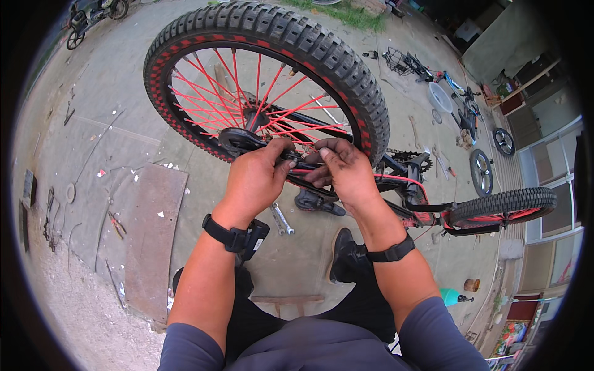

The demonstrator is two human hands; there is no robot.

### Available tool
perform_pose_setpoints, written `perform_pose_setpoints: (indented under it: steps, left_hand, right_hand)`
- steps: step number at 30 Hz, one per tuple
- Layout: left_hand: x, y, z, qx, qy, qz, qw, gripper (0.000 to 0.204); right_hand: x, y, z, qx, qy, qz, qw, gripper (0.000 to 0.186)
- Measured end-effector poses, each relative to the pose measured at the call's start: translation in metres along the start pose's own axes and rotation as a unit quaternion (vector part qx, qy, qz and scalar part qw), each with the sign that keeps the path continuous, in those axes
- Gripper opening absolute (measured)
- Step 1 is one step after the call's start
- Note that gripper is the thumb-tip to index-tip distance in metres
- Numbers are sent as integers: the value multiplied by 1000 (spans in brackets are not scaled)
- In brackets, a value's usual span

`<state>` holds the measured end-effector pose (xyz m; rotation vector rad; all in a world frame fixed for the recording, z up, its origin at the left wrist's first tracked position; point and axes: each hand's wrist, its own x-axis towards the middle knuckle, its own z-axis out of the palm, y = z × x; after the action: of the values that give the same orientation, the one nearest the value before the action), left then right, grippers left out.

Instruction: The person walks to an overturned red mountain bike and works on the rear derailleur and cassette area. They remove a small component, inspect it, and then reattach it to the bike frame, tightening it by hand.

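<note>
My left hand [260,176] has its thumb and forefinger closed at the bicycle's black frame, just right of the dark disc [234,141] at the rear hub. My right hand [346,173] is beside it, fingers curled around the same spot by a red-and-black tube or cable; the small parts between my fingers are too hidden to name. Above both hands stands the rear wheel [266,25], with a knobby black tyre, red patterned band and red spokes. The crank and chainring [413,162] are to the right, and the front wheel [501,203] lies further right.
Two spanners [283,219] lie below the bicycle. Pliers [116,224] and a rusty board [154,229] are at left. Other bicycle parts, loose wheels [482,173], a plastic basin [439,99] and a teal bottle [450,296] lie at right, before a building's windowed front. A scooter stands far left.
</note>
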<state>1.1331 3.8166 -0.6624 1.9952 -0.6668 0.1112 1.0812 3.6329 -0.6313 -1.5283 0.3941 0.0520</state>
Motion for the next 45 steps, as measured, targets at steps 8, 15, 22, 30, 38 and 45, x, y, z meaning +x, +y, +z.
perform_pose_setpoints:
  steps: [8,15,22,30,38,45]
  left_hand:
    - [-1,-1,-1,4,-3,-4,1000,33]
    - [-1,-3,0,2,-3,4,1000,32]
    - [-1,-3,0,2,-2,5,1000,33]
    - [-2,-4,1,-7,5,3,1000,33]
    - [-2,-5,1,-14,6,8,1000,33]
    - [-2,-5,1,-10,11,16,1000,34]
  right_hand:
    - [3,3,-8,16,-23,11,1000,27]
    - [2,6,-9,89,-29,8,996,26]
    - [1,4,1,29,0,-28,999,24]
    - [-1,1,9,-71,37,-40,996,22]
    - [11,5,10,-52,25,-25,998,22]
    - [16,11,21,-100,17,-52,994,20]
